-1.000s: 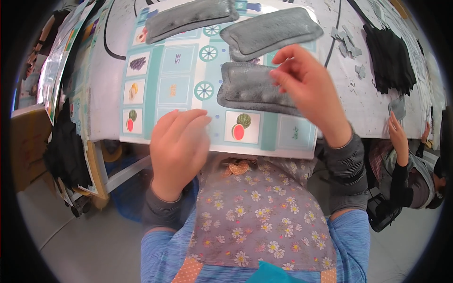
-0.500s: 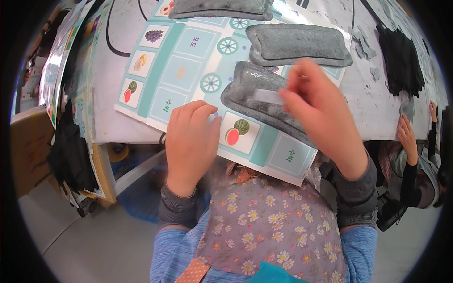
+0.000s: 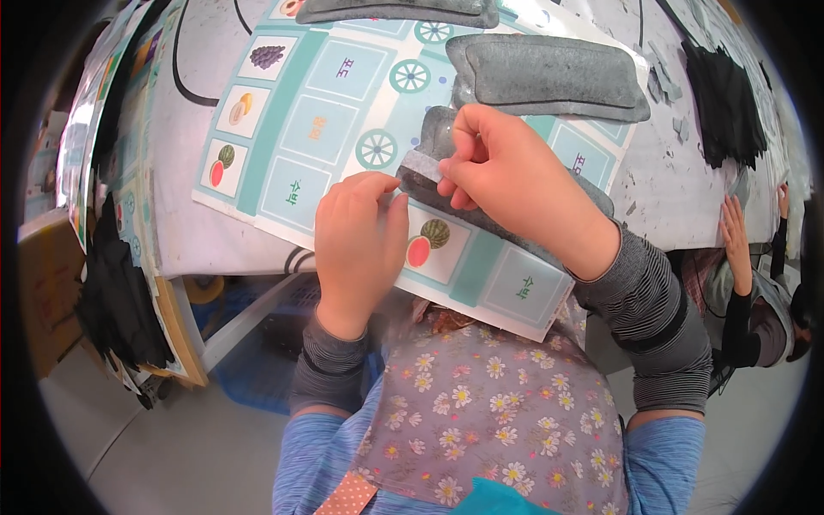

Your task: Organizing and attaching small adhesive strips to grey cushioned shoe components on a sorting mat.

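Note:
A large printed sheet (image 3: pixel 300 137) with teal panels, wheel shapes and fruit pictures lies on a white table, its near corner hanging over the edge. Several grey rubbery strips lie on it. My left hand (image 3: pixel 356 249) presses flat on the sheet's near edge, beside a watermelon picture (image 3: pixel 427 240). My right hand (image 3: pixel 506 180) pinches the lifted end of the nearest grey strip (image 3: pixel 421 167), holding a pale corner between thumb and fingers. Another grey strip (image 3: pixel 549 77) lies just beyond it.
A pile of black pieces (image 3: pixel 725 103) sits at the table's right. Another person (image 3: pixel 747 275) sits at the right edge, one hand raised. Black material (image 3: pixel 120 300) hangs off a board at the left. Grey floor lies below.
The sheet and strips have slid nearer and lower in view. My right hand has moved left onto the nearest strip's end and lifted it. My left hand stays on the sheet's edge.

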Motion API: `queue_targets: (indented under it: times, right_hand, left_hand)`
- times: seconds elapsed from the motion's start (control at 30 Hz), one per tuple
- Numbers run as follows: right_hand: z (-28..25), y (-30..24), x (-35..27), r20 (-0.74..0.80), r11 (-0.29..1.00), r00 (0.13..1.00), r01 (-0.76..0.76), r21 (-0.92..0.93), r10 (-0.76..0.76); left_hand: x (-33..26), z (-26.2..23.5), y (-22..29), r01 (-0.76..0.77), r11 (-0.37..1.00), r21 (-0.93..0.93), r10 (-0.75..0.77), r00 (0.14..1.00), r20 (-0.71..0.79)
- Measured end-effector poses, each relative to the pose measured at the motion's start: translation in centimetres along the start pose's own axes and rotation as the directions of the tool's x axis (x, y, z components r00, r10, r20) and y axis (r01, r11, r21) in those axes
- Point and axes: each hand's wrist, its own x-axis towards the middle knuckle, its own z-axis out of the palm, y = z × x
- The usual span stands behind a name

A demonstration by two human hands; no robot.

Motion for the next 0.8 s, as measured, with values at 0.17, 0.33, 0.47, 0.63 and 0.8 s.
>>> queue_targets:
  times: [0.17, 0.33, 0.47, 0.63, 0.8]
  right_hand:
    - [-0.1, -0.8, 0.5, -0.011, 0.999, 0.999, -0.038, -0.020, 0.038]
    - [0.2, -0.8, 0.8, -0.043, 0.995, 0.995, -0.093, -0.019, 0.092]
    - [-0.1, 0.0, 1.0, -0.014, 0.992, 0.999, -0.050, -0.119, 0.049]
    - [-0.1, 0.3, 1.3, -0.007, 0.988, 1.000, -0.025, -0.154, 0.025]
    - [-0.1, 0.4, 1.4, -0.015, 0.976, 1.000, 0.002, -0.219, -0.005]
  left_hand:
    - [0.6, -0.3, 0.4, -0.016, 0.998, 0.057, 0.011, 0.997, 0.074]
    - [0.8, -0.4, 0.6, -0.039, 0.991, 0.127, 0.024, 0.993, 0.119]
    - [0.7, -0.4, 0.6, -0.054, 0.984, 0.170, 0.029, 0.989, 0.147]
    - [0.9, -0.4, 0.8, -0.049, 0.982, 0.185, 0.021, 0.988, 0.151]
    - [1.0, -0.3, 0.8, -0.050, 0.980, 0.194, 0.019, 0.987, 0.157]
